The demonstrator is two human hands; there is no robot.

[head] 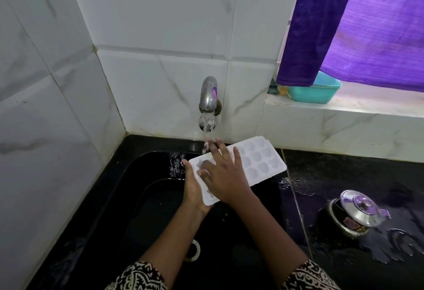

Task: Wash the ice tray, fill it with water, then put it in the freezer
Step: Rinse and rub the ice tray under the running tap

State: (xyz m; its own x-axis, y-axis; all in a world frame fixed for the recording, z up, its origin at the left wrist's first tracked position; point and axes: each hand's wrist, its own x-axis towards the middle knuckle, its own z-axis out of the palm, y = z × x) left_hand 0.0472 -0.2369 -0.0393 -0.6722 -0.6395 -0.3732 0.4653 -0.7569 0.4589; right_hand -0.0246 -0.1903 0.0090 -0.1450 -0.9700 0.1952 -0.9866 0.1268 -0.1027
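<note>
Sleeves (140, 276) at frame bottom, both arms over the sink (128, 209). Left hand (195, 188) grips the ice tray (259, 161) from under its near end, thumb on the rim. Right hand (226, 175) lies flat on top, fingers spread. Tap (208, 97) runs onto the tray's far-left corner. I read this as mid-wash; fill and freezer not yet done.

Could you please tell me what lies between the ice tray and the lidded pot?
Only wet black counter separates ice tray from pot, in the head view.
</note>
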